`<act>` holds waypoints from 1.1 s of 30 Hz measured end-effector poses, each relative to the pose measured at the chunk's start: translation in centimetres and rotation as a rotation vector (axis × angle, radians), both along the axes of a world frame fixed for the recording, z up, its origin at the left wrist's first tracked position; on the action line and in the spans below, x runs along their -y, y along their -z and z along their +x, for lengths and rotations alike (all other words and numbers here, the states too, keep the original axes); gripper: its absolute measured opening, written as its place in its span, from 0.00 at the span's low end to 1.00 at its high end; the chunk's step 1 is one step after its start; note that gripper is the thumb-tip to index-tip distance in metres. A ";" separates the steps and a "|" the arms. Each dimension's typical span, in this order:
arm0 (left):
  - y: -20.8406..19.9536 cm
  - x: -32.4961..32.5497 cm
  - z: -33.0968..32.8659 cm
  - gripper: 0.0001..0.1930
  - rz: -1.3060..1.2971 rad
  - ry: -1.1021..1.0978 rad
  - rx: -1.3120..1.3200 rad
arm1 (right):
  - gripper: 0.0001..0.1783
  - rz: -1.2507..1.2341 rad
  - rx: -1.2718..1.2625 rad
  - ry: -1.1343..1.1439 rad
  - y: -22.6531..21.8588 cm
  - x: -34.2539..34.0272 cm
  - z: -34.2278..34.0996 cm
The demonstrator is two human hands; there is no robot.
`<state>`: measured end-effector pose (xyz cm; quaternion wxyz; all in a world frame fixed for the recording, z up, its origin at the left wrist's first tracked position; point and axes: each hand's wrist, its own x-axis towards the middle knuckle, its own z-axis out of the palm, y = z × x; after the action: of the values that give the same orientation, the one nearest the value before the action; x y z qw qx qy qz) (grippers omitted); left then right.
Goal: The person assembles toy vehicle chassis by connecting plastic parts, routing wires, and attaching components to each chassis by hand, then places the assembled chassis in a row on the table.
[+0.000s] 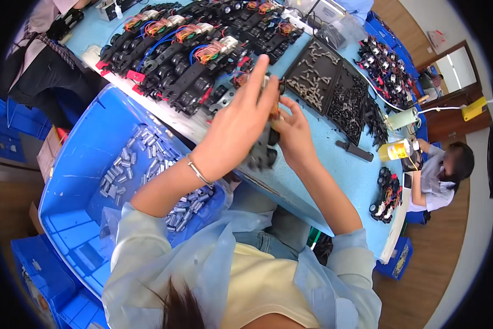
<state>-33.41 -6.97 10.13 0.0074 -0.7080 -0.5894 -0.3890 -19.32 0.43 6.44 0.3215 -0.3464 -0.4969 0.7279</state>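
My left hand [233, 129] is over the table's near edge, its back toward me and its first fingers stretched out and apart. A thin bangle circles that wrist. Just right of it, my right hand [296, 131] has bent fingers closed on a dark toy car chassis [262, 152] with coloured wires near its top. The chassis is tilted and blurred between the hands, and the left hand partly hides it. Beyond the hands, several similar black chassis [189, 88] stand in rows with orange and blue wires and white connectors.
A blue bin [65, 181] with silver cylinders [123, 167] stands at my left. Black trays [326, 112] hold small parts, right of the hands. Farther right are a black bar [355, 151], a yellow-liquid bottle [394, 151], a finished-looking chassis [386, 194] and a seated person [438, 175].
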 end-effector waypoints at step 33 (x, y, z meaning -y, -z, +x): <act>4.1 1.1 -9.0 0.23 0.122 -0.242 -0.132 | 0.35 -0.029 0.258 0.139 3.4 0.4 -6.7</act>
<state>-42.42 -8.03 5.99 0.1357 -0.6540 -0.6440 -0.3730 -26.02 -0.01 3.07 0.2995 -0.4750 -0.4985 0.6604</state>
